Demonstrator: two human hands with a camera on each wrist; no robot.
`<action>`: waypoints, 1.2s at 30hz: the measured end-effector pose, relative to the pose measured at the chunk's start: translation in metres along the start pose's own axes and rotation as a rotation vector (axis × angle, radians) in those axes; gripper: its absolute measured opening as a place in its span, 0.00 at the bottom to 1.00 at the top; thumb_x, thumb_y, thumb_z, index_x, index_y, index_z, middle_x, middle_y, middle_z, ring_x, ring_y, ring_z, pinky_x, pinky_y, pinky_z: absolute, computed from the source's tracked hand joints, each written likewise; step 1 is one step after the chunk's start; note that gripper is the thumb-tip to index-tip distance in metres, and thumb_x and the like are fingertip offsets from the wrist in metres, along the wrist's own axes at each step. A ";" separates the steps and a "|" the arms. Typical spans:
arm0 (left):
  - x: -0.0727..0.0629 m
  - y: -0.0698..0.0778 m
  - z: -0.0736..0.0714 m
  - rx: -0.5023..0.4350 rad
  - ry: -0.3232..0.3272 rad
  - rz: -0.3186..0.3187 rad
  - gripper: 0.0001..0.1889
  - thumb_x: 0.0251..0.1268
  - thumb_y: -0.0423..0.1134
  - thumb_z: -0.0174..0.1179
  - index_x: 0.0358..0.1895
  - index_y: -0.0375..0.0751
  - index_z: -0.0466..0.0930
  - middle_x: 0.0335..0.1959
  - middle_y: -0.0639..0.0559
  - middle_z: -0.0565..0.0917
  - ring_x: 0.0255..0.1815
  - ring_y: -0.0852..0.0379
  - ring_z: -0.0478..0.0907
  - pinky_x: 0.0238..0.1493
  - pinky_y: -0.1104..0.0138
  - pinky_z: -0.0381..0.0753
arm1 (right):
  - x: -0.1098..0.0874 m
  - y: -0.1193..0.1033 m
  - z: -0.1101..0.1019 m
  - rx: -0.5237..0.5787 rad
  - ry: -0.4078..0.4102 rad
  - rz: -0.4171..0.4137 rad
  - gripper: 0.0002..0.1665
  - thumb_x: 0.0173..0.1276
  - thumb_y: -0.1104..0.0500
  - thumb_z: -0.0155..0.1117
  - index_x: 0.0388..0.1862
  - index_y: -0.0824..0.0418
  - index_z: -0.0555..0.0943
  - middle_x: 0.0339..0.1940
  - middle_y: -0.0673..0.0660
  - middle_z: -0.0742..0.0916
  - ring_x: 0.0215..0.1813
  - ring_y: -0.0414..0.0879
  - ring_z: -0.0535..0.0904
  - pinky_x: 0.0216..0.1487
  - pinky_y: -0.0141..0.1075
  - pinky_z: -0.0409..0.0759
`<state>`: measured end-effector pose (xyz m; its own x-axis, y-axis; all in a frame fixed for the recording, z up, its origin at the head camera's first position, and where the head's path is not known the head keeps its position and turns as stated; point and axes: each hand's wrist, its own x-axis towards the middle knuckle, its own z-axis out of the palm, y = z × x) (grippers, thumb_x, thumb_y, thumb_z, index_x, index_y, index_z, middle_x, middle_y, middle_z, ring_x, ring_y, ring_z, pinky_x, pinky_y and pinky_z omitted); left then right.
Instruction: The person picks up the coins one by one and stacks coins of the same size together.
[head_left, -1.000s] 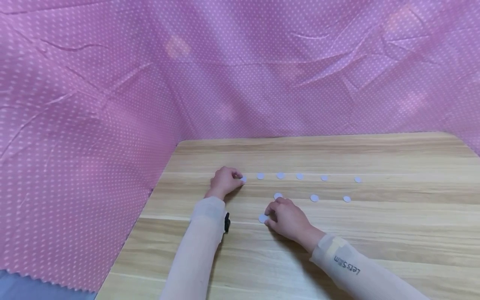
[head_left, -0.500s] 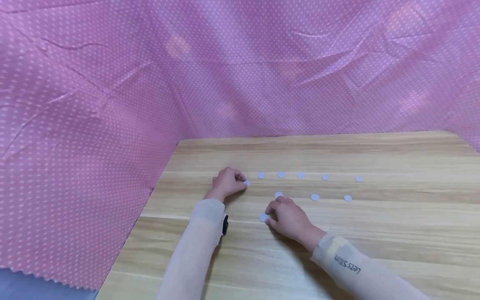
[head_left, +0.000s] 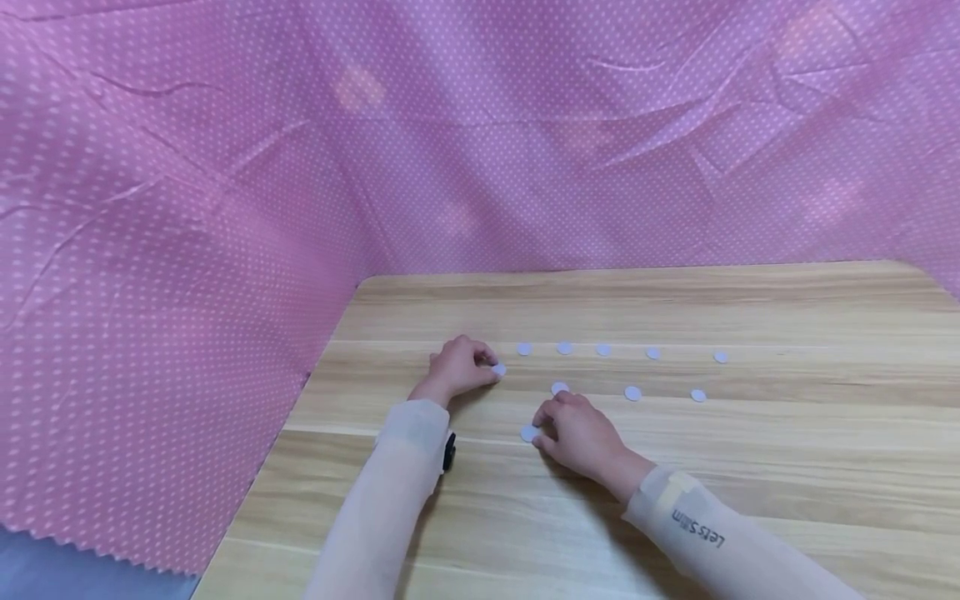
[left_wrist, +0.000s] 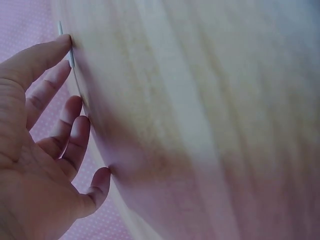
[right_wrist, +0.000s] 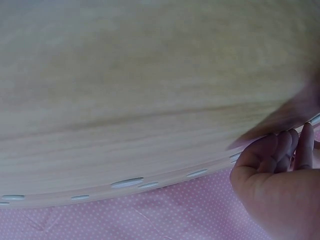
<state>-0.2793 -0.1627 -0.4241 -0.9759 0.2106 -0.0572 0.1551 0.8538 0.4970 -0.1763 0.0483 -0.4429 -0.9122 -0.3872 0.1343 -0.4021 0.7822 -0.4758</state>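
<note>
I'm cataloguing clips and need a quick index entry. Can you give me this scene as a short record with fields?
Surface: wood-grain table
Backdrop: pink polka-dot cloth
Far row: five white discs
Nearer row: three white discs
Left hand: fingertips at a white disc
Right hand: fingertips at the nearest white disc
Total discs: ten, in the head view
Right sleeve: pale, dark lettering

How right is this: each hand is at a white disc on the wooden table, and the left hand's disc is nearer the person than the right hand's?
Not quite: of these two, the left hand is at the farther disc, the right hand at the nearer disc, as the head view shows; the rest holds.
</note>
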 end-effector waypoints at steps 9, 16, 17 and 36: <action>-0.002 0.004 0.001 0.013 -0.015 0.013 0.09 0.50 0.47 0.73 0.35 0.55 0.85 0.36 0.60 0.79 0.43 0.58 0.71 0.54 0.48 0.58 | 0.000 0.000 -0.002 0.001 -0.009 0.003 0.12 0.55 0.55 0.74 0.36 0.55 0.83 0.32 0.47 0.76 0.36 0.45 0.71 0.38 0.39 0.73; -0.003 0.008 0.001 0.017 -0.060 0.053 0.08 0.52 0.46 0.71 0.34 0.53 0.85 0.34 0.63 0.82 0.41 0.58 0.74 0.56 0.51 0.59 | 0.001 -0.002 -0.005 0.002 -0.015 0.002 0.12 0.55 0.55 0.74 0.36 0.56 0.83 0.33 0.48 0.77 0.36 0.45 0.71 0.39 0.39 0.73; -0.004 0.009 0.001 0.021 -0.068 0.059 0.08 0.51 0.46 0.71 0.34 0.52 0.85 0.33 0.63 0.82 0.40 0.58 0.74 0.56 0.51 0.59 | 0.000 -0.002 -0.006 0.002 -0.015 0.001 0.11 0.55 0.55 0.74 0.36 0.56 0.83 0.33 0.48 0.77 0.37 0.45 0.71 0.40 0.39 0.74; -0.022 0.014 0.003 0.019 -0.169 0.183 0.08 0.49 0.43 0.72 0.32 0.51 0.83 0.36 0.60 0.79 0.39 0.60 0.73 0.50 0.64 0.70 | 0.001 0.000 -0.006 0.000 -0.014 -0.009 0.12 0.55 0.54 0.74 0.36 0.56 0.83 0.33 0.48 0.77 0.36 0.46 0.71 0.39 0.39 0.74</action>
<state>-0.2553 -0.1538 -0.4183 -0.8922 0.4374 -0.1126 0.3310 0.8029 0.4957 -0.1776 0.0507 -0.4369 -0.9074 -0.4009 0.1262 -0.4101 0.7786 -0.4751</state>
